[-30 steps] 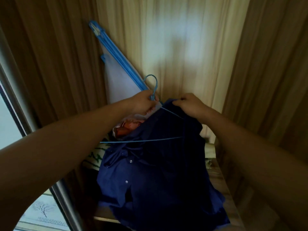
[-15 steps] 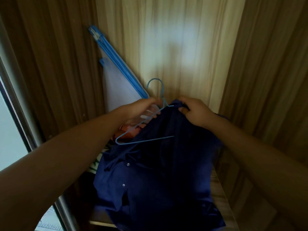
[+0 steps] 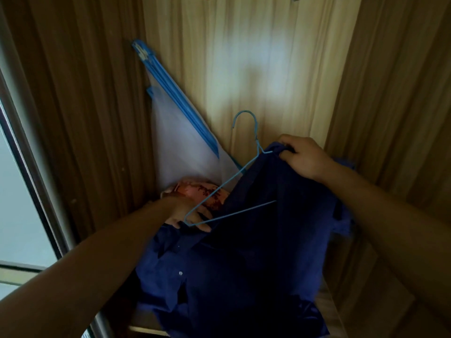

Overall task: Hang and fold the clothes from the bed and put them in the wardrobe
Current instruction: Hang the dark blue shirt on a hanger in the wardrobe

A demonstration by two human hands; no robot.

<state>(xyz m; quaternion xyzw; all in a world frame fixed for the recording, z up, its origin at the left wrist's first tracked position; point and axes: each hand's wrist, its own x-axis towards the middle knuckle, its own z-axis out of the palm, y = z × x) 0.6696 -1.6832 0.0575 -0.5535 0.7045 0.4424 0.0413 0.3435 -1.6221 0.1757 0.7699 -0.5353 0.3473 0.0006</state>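
Navy cloth fills the lower half of the open wardrobe (image 3: pixel 244 57), where a person works a navy shirt (image 3: pixel 256 264) onto a blue wire hanger (image 3: pixel 244 167); the shirt hangs in front of the wardrobe's back panel, its tail slumped on the wooden shelf (image 3: pixel 332 313) below. The right hand (image 3: pixel 302 159) holds the garment up just beside the hanger's neck, fingers curled and pinching a bunch of fabric at the top edge; the left hand (image 3: pixel 188 213) sits at the hanger's bare left corner, fingertips against cloth and wire, too blurred to tell whether they pinch or only press.

One arm of the hanger is inside the shirt; the other is exposed, so the job looks half done.

Soft, light and limp, the shirt will likely sag wherever it is not held and could slide off the thin, smooth wire; the sound grips appear to be the collar and the shoulder seam, drawn over the free end. The hanger itself looks springy and easily bent, and is best carried by the twisted neck under its hook.

Behind stand a pale bag with blue trim (image 3: pixel 180 152) and a pink patterned bundle (image 3: pixel 202 189).
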